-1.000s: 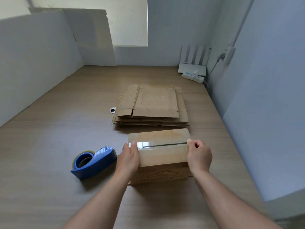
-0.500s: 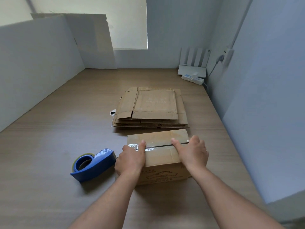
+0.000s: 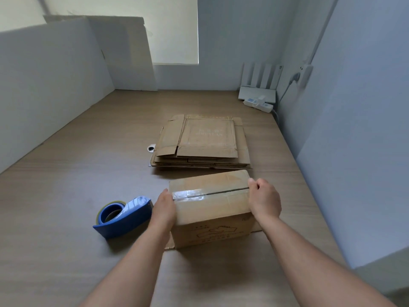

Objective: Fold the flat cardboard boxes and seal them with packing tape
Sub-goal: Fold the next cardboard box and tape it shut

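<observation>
The brown folded cardboard box (image 3: 212,233) is matt and papery; the clear tape strip (image 3: 190,194) across its top is glossy and wrinkled. Left of the box, the blue tape dispenser (image 3: 124,216) looks like smooth plastic. Under the box, the pale wood-grain tabletop (image 3: 66,185) is smooth, low-sheen.

arms: 2 in view, left forearm (image 3: 132,262) and right forearm (image 3: 309,258)
cover: both bare over the full visible length, frame edge to wrist
forearm shape: broad at the frame edge, tapering evenly to a narrower wrist
wrists: bare on both sides
left hand (image 3: 164,209): bare, smooth back, rounded thumb tip
right hand (image 3: 264,201): bare, knuckle ridge shows across the back, 1 thumb tip visible
nails: too small to judge on either hand
</observation>
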The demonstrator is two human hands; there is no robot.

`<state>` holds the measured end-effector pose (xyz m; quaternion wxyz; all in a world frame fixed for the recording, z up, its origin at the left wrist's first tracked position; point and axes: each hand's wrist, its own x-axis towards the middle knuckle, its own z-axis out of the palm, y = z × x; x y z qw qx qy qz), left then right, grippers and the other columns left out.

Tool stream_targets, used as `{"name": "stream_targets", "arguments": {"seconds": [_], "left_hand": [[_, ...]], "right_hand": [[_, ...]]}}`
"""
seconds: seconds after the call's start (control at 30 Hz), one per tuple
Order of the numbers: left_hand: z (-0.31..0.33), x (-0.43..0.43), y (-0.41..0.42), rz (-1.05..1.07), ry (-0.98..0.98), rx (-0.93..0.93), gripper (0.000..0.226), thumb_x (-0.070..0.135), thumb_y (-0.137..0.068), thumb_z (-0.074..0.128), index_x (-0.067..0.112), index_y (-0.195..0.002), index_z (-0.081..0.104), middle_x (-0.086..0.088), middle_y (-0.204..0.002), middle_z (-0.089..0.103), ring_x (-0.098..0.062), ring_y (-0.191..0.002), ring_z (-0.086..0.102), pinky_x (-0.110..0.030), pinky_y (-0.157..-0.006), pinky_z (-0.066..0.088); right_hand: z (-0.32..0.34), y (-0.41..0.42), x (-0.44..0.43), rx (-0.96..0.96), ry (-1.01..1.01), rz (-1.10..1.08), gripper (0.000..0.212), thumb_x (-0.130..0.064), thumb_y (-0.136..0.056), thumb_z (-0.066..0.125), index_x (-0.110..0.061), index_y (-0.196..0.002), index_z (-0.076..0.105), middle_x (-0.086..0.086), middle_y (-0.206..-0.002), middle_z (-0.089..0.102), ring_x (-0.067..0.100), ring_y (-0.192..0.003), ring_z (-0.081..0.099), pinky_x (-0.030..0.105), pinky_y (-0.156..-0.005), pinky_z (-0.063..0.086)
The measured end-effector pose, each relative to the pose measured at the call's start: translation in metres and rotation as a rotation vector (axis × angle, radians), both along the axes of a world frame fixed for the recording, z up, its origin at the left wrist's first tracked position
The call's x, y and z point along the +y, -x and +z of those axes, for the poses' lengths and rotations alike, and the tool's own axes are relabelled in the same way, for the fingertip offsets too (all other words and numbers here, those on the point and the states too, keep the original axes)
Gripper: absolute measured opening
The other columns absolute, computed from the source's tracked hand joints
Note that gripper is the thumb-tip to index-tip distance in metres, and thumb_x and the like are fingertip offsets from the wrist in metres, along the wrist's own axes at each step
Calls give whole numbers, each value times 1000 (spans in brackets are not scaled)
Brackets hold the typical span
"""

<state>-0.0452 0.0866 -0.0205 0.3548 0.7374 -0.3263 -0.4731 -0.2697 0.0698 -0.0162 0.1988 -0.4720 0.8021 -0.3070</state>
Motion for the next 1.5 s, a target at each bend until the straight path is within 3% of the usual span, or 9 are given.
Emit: {"name": "stream_targets", "arguments": {"seconds": [0.07, 0.13, 0.23, 0.33, 0.47, 0.63, 0.93, 1.1, 1.5], "left_hand": [[4, 26, -25, -212, 4, 240, 59, 43, -98, 43, 43, -149, 13, -1, -144, 41, -28, -116, 55, -45, -96, 48], [9, 54, -47, -431, -7, 263, 93, 55, -76, 70, 49, -147, 10, 6, -145, 41, -17, -110, 60, -35, -89, 51], [14, 79, -58, -674, -8, -8, 120, 68, -40, 84, 52, -141, 23, 12, -122, 58, 0, -94, 62, -21, -85, 50], [15, 94, -41, -868, 92, -317, 121, 73, -46, 79, 52, -145, 12, 30, -138, 42, 12, -120, 44, -21, -105, 39], [13, 115, -14, -807, 213, -479, 122, 76, -58, 69, 53, -139, -19, 37, -147, -2, 11, -138, 12, -19, -113, 23], [11, 123, 5, -736, 209, -596, 110, 72, -72, 60, 43, -146, -16, 19, -159, 3, 0, -144, 15, -20, -112, 25], [24, 79, 40, -706, 179, -551, 104, 57, -80, 64, 28, -152, -6, 10, -157, 24, -14, -135, 38, -29, -101, 40], [27, 61, 40, -748, 150, -609, 105, 56, -80, 65, 27, -153, -5, 1, -152, 36, -20, -129, 46, -32, -97, 44], [14, 54, 16, -931, 156, -590, 110, 40, -85, 67, 35, -146, -25, 8, -160, 15, -15, -137, 38, -33, -104, 42]], "right_hand": [[2, 5, -3, -2, -33, 63, 40, -40, -98, 42, -19, -64, 44, 4, -79, 55, 15, -65, 45, 28, -52, 27], [4, 4, -8, 15, -67, 140, 38, -45, -95, 45, -20, -68, 50, 3, -83, 59, 18, -71, 51, 29, -56, 32], [9, -14, -14, 51, -114, 261, 33, -50, -92, 47, -24, -71, 54, 0, -88, 60, 20, -83, 55, 31, -67, 40], [11, -47, -14, 116, -138, 387, 29, -49, -92, 46, -28, -93, 66, 2, -106, 56, 22, -107, 48, 34, -87, 38], [14, -70, -7, 123, -124, 553, 39, -43, -97, 43, -36, -134, 51, 7, -153, 24, 24, -140, 17, 36, -109, 27], [16, -61, 17, 157, -171, 656, 43, -40, -102, 32, -45, -144, 28, 5, -159, -12, 27, -146, -12, 38, -115, 17], [13, -24, 51, 155, -182, 645, 46, -50, -98, 36, -50, -144, 26, 5, -159, -16, 31, -144, 15, 39, -114, 23], [8, -5, 68, 148, -128, 769, 53, -53, -93, 45, -50, -143, 28, 1, -159, -18, 27, -146, 12, 35, -114, 23], [-4, 3, 69, 304, -36, 888, 68, -55, -87, 52, -50, -142, 11, 1, -159, -15, 20, -146, 3, 34, -117, 17]]}}
